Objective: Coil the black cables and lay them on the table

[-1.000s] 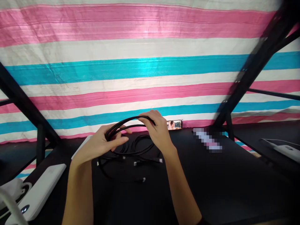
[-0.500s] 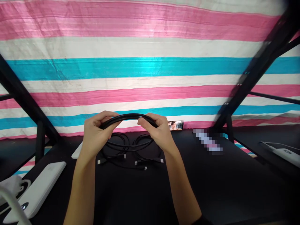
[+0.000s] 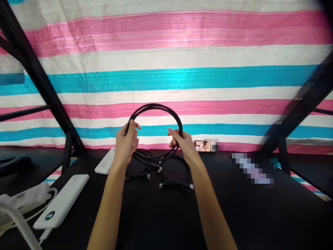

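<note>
A black cable (image 3: 156, 106) wound into a round coil is held up above the black table, its loop standing nearly upright. My left hand (image 3: 127, 139) is closed around the coil's left side. On the right side, my right hand (image 3: 183, 142) pinches it between thumb and fingers. Connector ends (image 3: 158, 167) hang at the bottom of the loop. Behind and below, another coiled black cable (image 3: 179, 182) lies on the table with its light-tipped plugs showing. A further coil (image 3: 140, 175) lies to its left, partly hidden by the held one.
A white power bank (image 3: 65, 199) with a lit display lies at left, beside a white power strip (image 3: 31, 198). Another white slab (image 3: 105, 163) is behind my left forearm. A phone (image 3: 205, 146) leans at the back near a striped sheet (image 3: 166, 76); a blurred item (image 3: 252, 168) lies right.
The held coil has tipped up from nearly flat into an upright ring and rounded out. My hands turned with it along its sides. The view shifted slightly left.
</note>
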Available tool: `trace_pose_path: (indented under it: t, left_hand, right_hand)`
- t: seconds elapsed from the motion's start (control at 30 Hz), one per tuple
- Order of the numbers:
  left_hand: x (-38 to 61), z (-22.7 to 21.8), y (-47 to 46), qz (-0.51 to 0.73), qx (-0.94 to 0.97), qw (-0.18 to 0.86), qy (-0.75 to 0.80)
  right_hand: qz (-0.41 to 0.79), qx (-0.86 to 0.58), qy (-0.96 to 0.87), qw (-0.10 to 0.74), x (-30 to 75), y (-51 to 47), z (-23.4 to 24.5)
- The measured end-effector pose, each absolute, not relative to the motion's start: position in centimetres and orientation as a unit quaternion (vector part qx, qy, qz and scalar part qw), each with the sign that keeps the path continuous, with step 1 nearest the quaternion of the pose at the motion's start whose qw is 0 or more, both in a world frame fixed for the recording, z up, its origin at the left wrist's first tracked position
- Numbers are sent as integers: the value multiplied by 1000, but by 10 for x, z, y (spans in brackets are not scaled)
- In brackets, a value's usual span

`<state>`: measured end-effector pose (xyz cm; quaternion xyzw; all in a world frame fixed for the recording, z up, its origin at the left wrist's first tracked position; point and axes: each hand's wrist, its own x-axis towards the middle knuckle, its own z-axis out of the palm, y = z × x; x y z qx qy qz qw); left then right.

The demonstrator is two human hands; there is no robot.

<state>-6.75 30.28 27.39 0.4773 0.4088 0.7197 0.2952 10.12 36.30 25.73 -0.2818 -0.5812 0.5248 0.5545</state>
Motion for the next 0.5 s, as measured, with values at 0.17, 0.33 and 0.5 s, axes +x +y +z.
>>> trace_pose_path:
  t: [0.17,0.33,0.5]
  left_hand:
    - [-74,279,293,571,576,275,516]
    - [-63,276,296,554,612,239,511]
    - [-76,261,317,525,636,198,529]
  right_hand:
    - [447,-297,-720,440,117,343,272]
    - [410,-298,-713,484,108,329,279]
    - [482,-259,-588,596,111,344,275]
